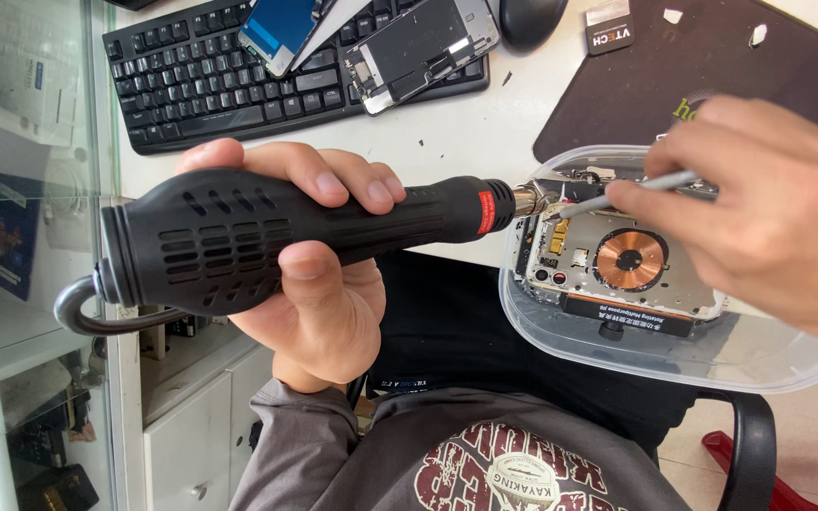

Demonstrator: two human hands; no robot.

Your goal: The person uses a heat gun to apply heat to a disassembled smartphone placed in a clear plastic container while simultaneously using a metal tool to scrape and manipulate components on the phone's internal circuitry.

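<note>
Desk (466,132): white surface filling the upper half of the view.
Keyboard (210,80): black, at 11 o'clock, with two opened phone parts lying across its right end.
Mat (712,76): dark brown pad at 1 o'clock, partly under the tray.
Hot-air gun (267,237): black vented handle lying horizontally through the centre; red band and metal nozzle (525,200) point toward 3 o'clock, and the nozzle tip sits just at the tray's left rim.
Left hand (319,303): fingers clamped round the gun's handle, thumb underneath, fingertips over the top.
Right hand (769,213): at 3 o'clock, fingers pinched together on the tweezers.
Tray (617,350): clear plastic tub overhanging the desk edge at 4 o'clock.
Phone housing (617,274): opened back shell inside the tray, its round copper coil (629,259) facing up.
Tweezers (617,197): thin metal, tip touching the housing's upper left corner, just beside the nozzle.
</note>
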